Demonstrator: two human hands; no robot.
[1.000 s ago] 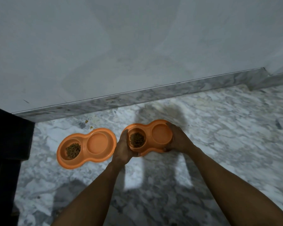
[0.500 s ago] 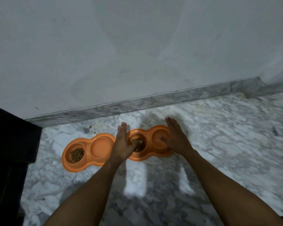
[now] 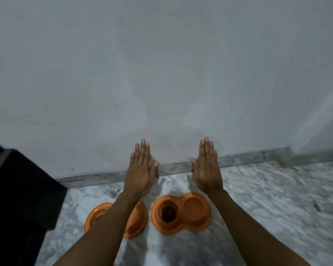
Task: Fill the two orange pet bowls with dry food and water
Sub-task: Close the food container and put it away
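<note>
Lying clear of fingers point(image 3: 142, 152), orange bowls point(image 3: 192, 224)

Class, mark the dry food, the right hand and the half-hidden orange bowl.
dry food point(image 3: 168, 215): head view, heap's middle.
right hand point(image 3: 207, 173): head view, back of hand.
half-hidden orange bowl point(image 3: 139, 221): head view, exposed part.

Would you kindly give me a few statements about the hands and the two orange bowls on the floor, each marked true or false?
1. The left hand and the right hand are flat with straight fingers and hold nothing. True.
2. The right bowl has dry food in its left compartment. True.
3. The right hand grips the right bowl. False: it holds nothing and is clear of the bowl.
4. The two bowls are stacked. False: the left bowl sits beside the right bowl on the floor, with a gap between them.
5. The left forearm hides part of the left bowl. True.
</note>
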